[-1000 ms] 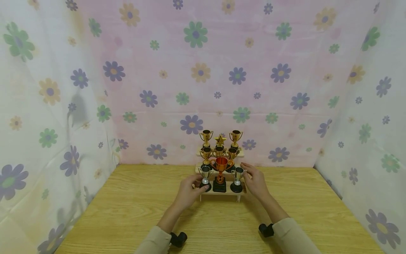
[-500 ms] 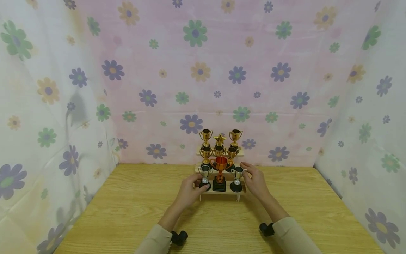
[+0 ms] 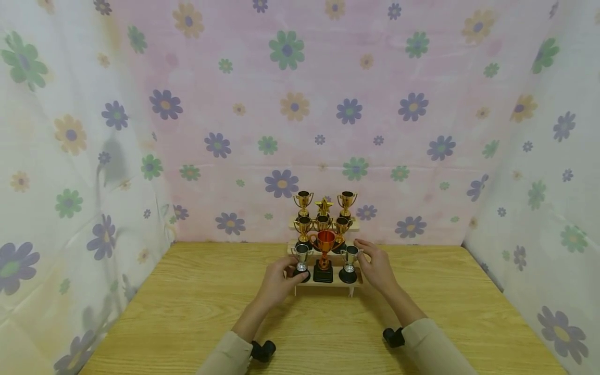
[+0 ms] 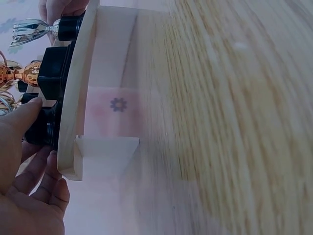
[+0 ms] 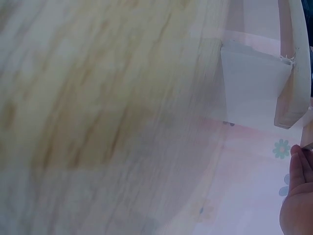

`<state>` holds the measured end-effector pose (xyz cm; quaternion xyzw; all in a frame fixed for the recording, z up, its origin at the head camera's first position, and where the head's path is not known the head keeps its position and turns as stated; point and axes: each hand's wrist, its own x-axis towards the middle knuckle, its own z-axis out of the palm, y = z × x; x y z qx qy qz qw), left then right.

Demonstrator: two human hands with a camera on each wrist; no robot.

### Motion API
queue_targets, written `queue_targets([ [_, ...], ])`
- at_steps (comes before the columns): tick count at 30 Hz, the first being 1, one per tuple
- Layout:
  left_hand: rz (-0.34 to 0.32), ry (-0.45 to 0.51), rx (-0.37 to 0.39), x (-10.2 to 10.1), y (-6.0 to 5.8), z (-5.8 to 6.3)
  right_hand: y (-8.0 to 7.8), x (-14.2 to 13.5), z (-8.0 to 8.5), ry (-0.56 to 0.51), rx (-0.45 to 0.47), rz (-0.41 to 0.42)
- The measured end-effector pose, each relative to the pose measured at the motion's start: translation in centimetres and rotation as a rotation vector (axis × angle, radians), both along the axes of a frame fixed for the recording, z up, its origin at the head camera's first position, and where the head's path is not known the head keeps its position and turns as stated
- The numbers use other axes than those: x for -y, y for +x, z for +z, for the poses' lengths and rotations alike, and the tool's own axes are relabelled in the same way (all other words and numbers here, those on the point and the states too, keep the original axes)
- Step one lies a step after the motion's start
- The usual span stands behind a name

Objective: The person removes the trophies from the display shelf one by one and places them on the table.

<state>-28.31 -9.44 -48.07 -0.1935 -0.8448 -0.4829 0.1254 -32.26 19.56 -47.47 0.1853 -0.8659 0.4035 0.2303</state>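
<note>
In the head view a small three-tier wooden stand [image 3: 323, 284] holds miniature trophies. On its lowest tier, a silver trophy cup [image 3: 302, 253] stands at the left end, an orange-red trophy cup [image 3: 325, 240] in the middle and a second silver trophy cup [image 3: 350, 254] at the right. My left hand [image 3: 276, 281] pinches the left silver cup's black base [image 4: 45, 125], thumb in front and fingers curled behind. My right hand [image 3: 377, 266] reaches along the stand's right end, beside the right silver cup. Its fingers [image 5: 297, 166] lie fairly straight at the stand's edge, partly cut off in the right wrist view.
Several gold trophy cups [image 3: 304, 227] fill the middle tier and the top tier's ends; a gold star trophy [image 3: 324, 206] stands between the top ones. The stand rests near the back of a wood-grain table [image 3: 211, 307]. Flower-patterned cloth [image 3: 244, 135] hangs behind and at both sides.
Both hands keep their places at the stand's two ends, and the trophies stay where they are. Only the head view shifts very slightly.
</note>
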Motion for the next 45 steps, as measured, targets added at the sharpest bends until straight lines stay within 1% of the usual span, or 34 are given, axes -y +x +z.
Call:
queue_targets([
  [4, 0.002, 0.007, -0.005, 0.3, 0.3, -0.1, 0.0, 0.1, -0.2, 0.003, -0.006, 0.011],
  [7, 0.008, 0.008, -0.009, 0.5, 0.6, 0.3, 0.1, 0.2, -0.2, 0.000, -0.004, 0.012],
  [12, 0.035, -0.026, -0.032, 0.8, 0.6, 0.8, 0.0, 0.1, 0.0, -0.008, 0.020, 0.013],
  [16, 0.057, -0.037, -0.035, 1.2, 0.6, 1.0, -0.1, 0.0, 0.2, -0.019, 0.035, 0.016],
  [21, 0.091, -0.031, -0.039, 2.1, 0.7, 0.7, -0.1, 0.0, 0.3, -0.043, 0.063, 0.034],
  [24, 0.100, -0.034, -0.056, 2.5, 0.7, 0.4, -0.1, 0.0, 0.4, -0.060, 0.080, 0.043],
  [28, 0.114, -0.031, -0.053, 3.1, 0.9, 0.3, -0.2, 0.0, 0.5, -0.077, 0.100, 0.043],
  [33, 0.131, -0.017, -0.038, 3.8, 1.2, 0.4, -0.4, 0.0, 0.5, -0.081, 0.104, 0.041],
  [35, 0.130, -0.012, -0.045, 4.0, 1.2, 0.4, -0.5, -0.1, 0.5, -0.077, 0.102, 0.039],
  [41, 0.142, -0.012, -0.050, 4.8, 1.1, 0.0, -0.4, -0.2, 0.5, -0.067, 0.100, 0.042],
  [45, 0.160, -0.010, -0.034, 5.4, 1.1, -0.2, -0.4, -0.1, 0.6, -0.055, 0.101, 0.041],
])
